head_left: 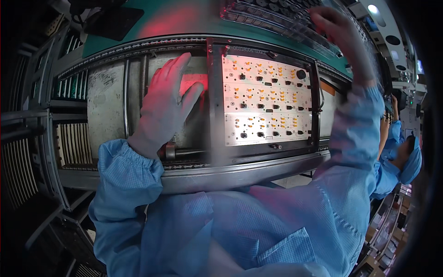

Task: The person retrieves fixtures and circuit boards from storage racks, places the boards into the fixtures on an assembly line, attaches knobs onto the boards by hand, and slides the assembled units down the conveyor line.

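Observation:
My left hand (167, 99), in a pale glove, hovers over the conveyor to the left of a dark frame (215, 99). Its fingers are stretched out and the thumb stands apart, with nothing held. Inside the frame lies a white circuit board panel (251, 111) in three rows, dotted with small orange parts and black parts. My right hand (328, 22) reaches to the far right, above a clear plastic tray (281, 25) of round black parts. Motion blurs its fingers, so whether they grip a part cannot be made out.
Chain rails (138, 45) run along the conveyor, and a metal edge (240, 174) borders its near side. Behind lies a green mat (194, 21) with a black flat object (115, 22). Slotted racks (74, 143) stand at left. Another person in blue (399, 159) is at right.

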The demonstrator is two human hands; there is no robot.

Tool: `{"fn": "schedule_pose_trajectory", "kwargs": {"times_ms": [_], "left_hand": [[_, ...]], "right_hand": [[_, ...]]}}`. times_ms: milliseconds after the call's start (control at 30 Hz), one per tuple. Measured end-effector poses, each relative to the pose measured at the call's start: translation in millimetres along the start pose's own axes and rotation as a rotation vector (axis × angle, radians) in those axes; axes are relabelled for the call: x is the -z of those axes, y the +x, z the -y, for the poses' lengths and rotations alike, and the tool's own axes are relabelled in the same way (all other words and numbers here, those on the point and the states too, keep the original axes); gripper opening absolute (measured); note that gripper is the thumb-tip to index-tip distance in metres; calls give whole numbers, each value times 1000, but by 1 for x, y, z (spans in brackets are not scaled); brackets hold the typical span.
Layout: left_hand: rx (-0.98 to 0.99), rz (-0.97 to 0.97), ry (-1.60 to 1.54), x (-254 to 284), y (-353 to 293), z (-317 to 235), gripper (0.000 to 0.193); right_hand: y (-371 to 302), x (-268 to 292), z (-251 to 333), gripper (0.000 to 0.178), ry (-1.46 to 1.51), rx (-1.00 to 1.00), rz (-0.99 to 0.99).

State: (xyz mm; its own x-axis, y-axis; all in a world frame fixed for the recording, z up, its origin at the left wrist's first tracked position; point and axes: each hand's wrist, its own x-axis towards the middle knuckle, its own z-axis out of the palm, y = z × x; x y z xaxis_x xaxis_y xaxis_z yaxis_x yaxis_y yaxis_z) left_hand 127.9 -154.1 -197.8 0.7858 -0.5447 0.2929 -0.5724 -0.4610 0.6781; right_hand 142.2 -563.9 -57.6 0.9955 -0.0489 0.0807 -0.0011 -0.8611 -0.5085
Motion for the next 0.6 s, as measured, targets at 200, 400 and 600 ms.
{"fn": "schedule_pose_trajectory", "kwargs": {"times_ms": [200, 400, 600], "left_hand": [[-5, -24, -30, 0, -2, -2, 59], [29, -5, -10, -3, -3, 4, 58], [75, -28, -18, -4, -4, 11, 56]], "right_hand": [[-133, -34, 24, 20, 537, -340, 239], [-162, -60, 29, 21, 63, -149, 78], [-169, -60, 20, 27, 0, -66, 44]]}}
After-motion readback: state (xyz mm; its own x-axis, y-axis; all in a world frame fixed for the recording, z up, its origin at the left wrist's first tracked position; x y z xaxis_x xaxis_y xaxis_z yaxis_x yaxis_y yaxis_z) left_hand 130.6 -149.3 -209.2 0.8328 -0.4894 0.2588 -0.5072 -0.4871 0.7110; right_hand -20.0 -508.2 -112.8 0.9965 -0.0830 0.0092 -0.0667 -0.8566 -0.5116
